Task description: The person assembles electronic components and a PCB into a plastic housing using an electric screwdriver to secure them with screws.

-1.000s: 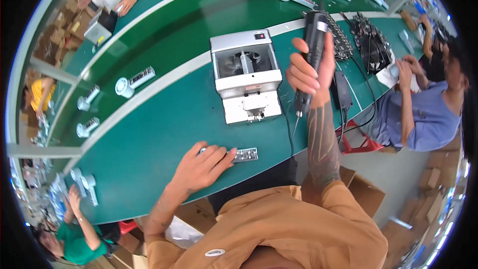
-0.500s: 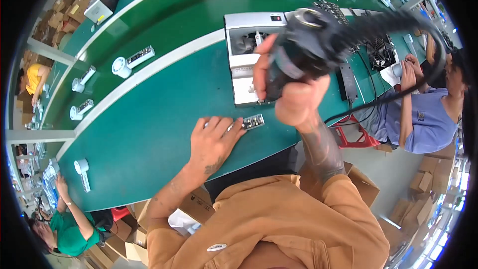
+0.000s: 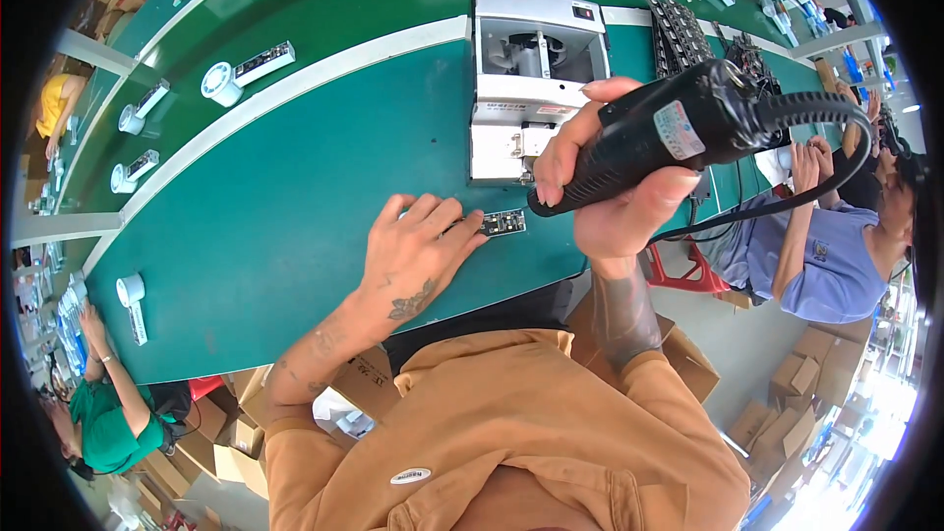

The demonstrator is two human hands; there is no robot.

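Note:
My right hand is wrapped round a black electric screwdriver, tilted with its cable end up to the right. Its narrow lower end lies close to the right end of a small circuit board; the very tip and any contact cannot be made out. On the green table, my left hand covers the left part of the board, fingers bent and thumb side against it, holding it down. Just beyond the board stands a grey box-shaped screw feeder with an open top window.
Several white handheld fan parts lie on the far green belt, and another at the table's left. Black chained parts lie right of the feeder. The screwdriver's cable loops right. A co-worker in purple sits at right.
My right hand has brought the screwdriver from the feeder's front toward the board and tilted it further right. The left hand stays on the board. The whole view has shifted slightly.

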